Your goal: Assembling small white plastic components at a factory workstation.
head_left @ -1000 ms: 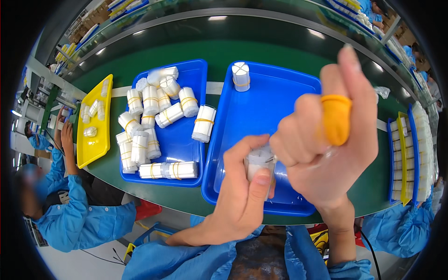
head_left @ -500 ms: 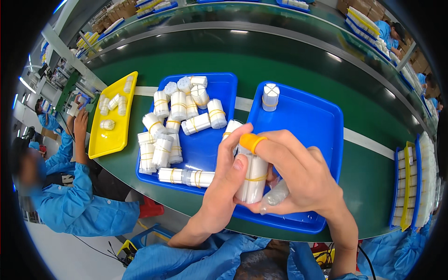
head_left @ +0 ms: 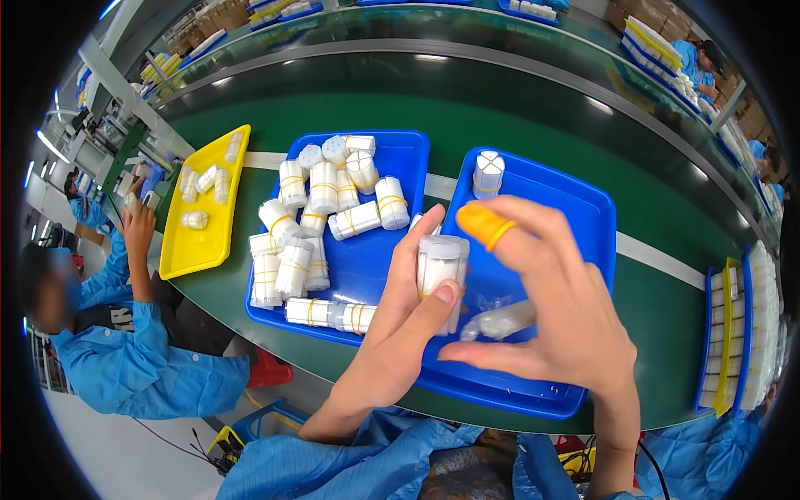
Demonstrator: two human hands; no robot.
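Green bench [head_left: 650,333] — yellow tray [head_left: 196,254], left blue tray [head_left: 350,267], right blue tray [head_left: 583,250]; left hand [head_left: 400,325] wrapped round 1 white bundle [head_left: 442,258] above right blue tray's left edge; right hand [head_left: 575,317] — thumb, forefinger wide apart, can't tell if gripping clear plastic [head_left: 504,321]; open room at that tray's far right corner.

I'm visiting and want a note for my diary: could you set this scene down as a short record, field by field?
Left hand: holding a white bundle
Right hand: thumb and forefinger apart; clear plastic piece by the palm, grip unclear
Fingertip cover: orange, on right hand
Left blue tray: many banded bundles
Right blue tray: upright bundle near far left corner
Yellow tray: several white pieces
Neighbour: blue jacket, at left
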